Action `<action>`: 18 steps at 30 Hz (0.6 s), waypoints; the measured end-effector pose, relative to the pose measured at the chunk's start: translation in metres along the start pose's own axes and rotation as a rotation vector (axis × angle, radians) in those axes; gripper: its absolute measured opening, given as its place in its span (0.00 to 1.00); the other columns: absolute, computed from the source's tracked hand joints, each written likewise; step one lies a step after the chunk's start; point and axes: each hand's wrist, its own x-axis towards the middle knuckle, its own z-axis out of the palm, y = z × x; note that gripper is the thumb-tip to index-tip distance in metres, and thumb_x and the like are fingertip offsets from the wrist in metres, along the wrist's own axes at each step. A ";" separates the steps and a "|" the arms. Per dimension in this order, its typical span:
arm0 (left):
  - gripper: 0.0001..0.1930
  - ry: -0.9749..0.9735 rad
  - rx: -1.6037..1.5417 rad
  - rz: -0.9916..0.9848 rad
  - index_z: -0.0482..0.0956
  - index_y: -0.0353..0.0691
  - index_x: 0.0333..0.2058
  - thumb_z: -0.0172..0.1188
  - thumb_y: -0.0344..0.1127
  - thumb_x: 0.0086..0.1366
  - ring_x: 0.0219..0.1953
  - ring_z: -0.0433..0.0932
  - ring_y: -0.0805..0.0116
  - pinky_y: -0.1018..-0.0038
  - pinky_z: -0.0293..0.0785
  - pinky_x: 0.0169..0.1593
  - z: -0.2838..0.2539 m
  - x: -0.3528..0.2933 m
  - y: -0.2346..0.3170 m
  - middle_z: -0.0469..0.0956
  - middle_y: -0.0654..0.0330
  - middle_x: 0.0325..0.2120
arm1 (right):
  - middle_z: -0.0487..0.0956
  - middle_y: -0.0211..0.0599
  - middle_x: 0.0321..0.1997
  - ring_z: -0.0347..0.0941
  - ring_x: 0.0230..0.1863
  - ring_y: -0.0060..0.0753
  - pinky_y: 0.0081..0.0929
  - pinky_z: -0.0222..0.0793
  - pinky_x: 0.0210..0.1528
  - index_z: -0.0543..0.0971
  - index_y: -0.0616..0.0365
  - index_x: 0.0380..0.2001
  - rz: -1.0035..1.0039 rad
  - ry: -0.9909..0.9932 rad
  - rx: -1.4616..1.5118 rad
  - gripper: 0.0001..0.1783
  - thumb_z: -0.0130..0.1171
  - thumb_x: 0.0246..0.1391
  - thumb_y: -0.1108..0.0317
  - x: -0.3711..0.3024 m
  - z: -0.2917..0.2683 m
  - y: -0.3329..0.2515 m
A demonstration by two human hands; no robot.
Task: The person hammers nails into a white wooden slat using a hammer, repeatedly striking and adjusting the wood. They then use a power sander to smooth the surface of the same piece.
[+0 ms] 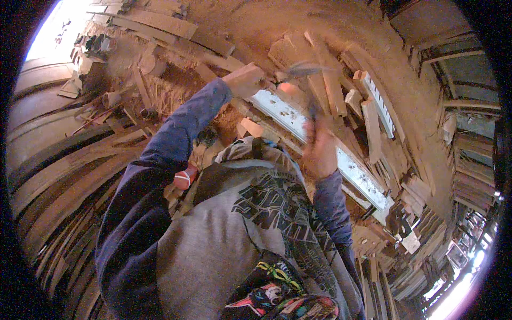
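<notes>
A long white-faced board point(285, 114) runs diagonally in front of me, its surface flecked with brown marks. My left hand point(248, 80) is closed at the board's far left end, fingers pinched together; whatever they hold is too small to make out. Over the middle of the board, my right hand point(320, 146) is wrapped round the handle of a hammer point(309, 69). The hammer is smeared by motion, and its dark head shows raised above the board, to the right of my left hand. Beyond the left hand's fingertips lies a bright orange-lit wood piece point(288, 88).
Loose wooden offcuts point(330, 80) lie beyond the board, among them a white-edged strip point(377, 104). Long planks point(69, 176) are piled at the left. A small wood block point(250, 128) sits close to my body. Sawdust point(256, 32) covers the ground at the back.
</notes>
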 end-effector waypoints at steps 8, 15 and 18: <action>0.08 0.076 -0.046 0.133 0.84 0.41 0.31 0.58 0.36 0.60 0.30 0.81 0.51 0.59 0.77 0.35 0.001 0.001 0.001 0.82 0.52 0.27 | 0.77 0.48 0.34 0.74 0.33 0.53 0.39 0.71 0.41 0.71 0.64 0.52 -0.336 0.203 -0.384 0.20 0.44 0.67 0.59 -0.005 -0.002 0.019; 0.09 0.024 -0.065 0.271 0.84 0.42 0.35 0.58 0.36 0.59 0.30 0.82 0.51 0.59 0.77 0.36 -0.009 0.001 0.011 0.82 0.50 0.29 | 0.77 0.58 0.41 0.75 0.41 0.58 0.43 0.70 0.43 0.71 0.63 0.51 -0.015 0.123 -0.019 0.20 0.48 0.65 0.58 -0.003 -0.003 0.010; 0.10 -0.159 0.110 0.039 0.84 0.41 0.34 0.59 0.38 0.59 0.33 0.82 0.51 0.60 0.78 0.38 -0.011 0.001 0.013 0.82 0.50 0.31 | 0.77 0.58 0.38 0.76 0.38 0.56 0.43 0.70 0.41 0.71 0.63 0.51 -0.132 0.096 -0.115 0.20 0.48 0.65 0.58 -0.004 -0.002 0.017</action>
